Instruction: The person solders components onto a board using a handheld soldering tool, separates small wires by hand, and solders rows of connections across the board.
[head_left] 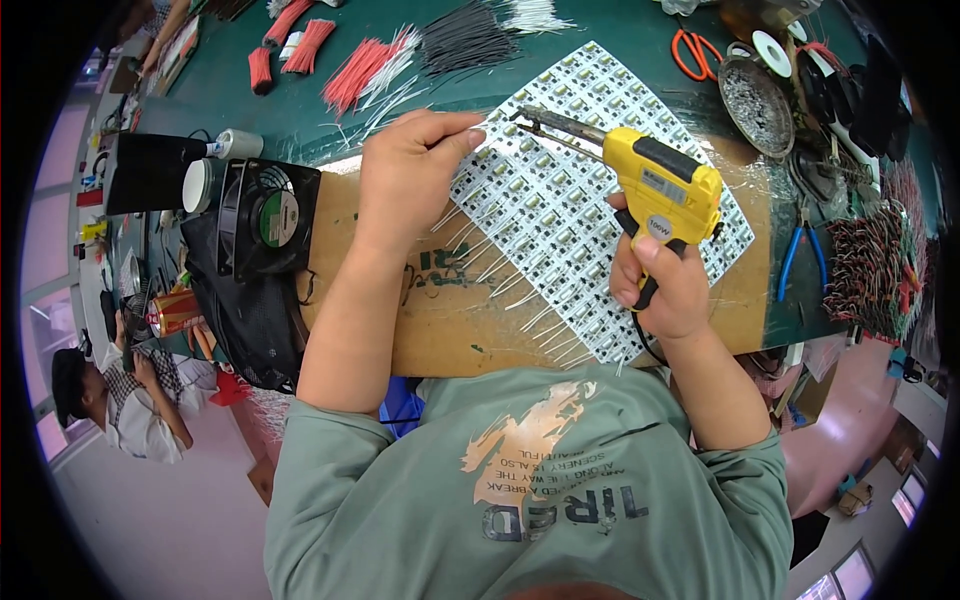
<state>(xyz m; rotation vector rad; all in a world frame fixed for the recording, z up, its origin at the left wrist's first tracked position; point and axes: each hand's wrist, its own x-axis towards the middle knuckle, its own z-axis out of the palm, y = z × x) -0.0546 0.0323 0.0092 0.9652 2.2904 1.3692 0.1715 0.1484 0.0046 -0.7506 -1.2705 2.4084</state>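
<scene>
In my right hand (665, 285) is a yellow and black soldering gun (665, 180), its fingers wrapped round the grip. The gun's thin tip points left, over the upper left part of a white panel of small circuit boards (590, 85). My left hand (408, 175) is closed in a pinch at the panel's left edge, close to the tip; what the fingertips hold is too small to make out. Several white wires (515, 290) stick out along the panel's lower left side. Under the panel lies a brown board (430, 325).
Red wires (360, 72), black wires (465, 38) and white wires (535, 14) lie at the back. A black fan (270, 215) stands left. To the right are orange-handled scissors (695, 55), a metal dish (755, 105), blue-handled pliers (802, 260) and bundled wires (870, 265). Another person (135, 400) is far left.
</scene>
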